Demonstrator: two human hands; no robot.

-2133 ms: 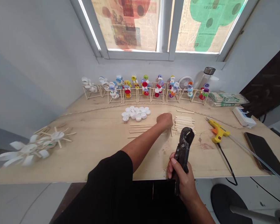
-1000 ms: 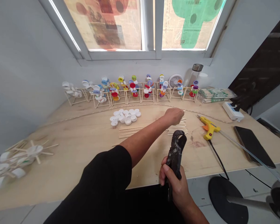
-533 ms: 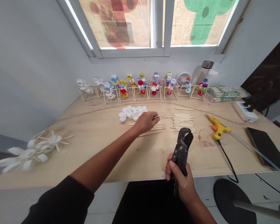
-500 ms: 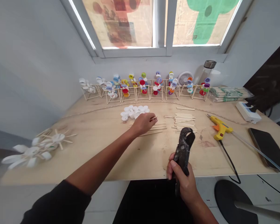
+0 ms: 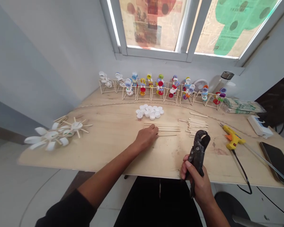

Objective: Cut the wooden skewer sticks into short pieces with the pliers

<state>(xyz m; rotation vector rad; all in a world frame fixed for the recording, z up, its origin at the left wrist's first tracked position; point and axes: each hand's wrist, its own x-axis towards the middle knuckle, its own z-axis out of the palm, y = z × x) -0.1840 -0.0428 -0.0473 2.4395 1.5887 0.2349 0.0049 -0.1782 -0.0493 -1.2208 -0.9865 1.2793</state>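
Observation:
My right hand (image 5: 196,176) is wrapped round the handles of a black pipe cutter (image 5: 200,149), held upright with its hooked jaw and blade at the top. My left hand (image 5: 147,137) rests on the table with its fingers pressed together at the left end of a thin wooden stick (image 5: 168,135). Just beyond these fingers lies a row of long wooden sticks (image 5: 165,126). Shorter cut sticks (image 5: 197,126) form a pile to the right, behind the cutter. White bottle caps (image 5: 150,112) are heaped behind the long sticks.
Small stick frames with coloured cap wheels (image 5: 159,86) line the back. White cap-and-stick wheels (image 5: 52,135) lie at left. On the right are a yellow glue gun (image 5: 233,135), phone (image 5: 275,160), power strip (image 5: 260,126) and bagged sticks (image 5: 245,105). A cord (image 5: 130,103) crosses the table.
My left hand has come down nearer the table front, from above the long sticks to the nearest stick's left end. The view has swung left; the cutter stays in my right hand.

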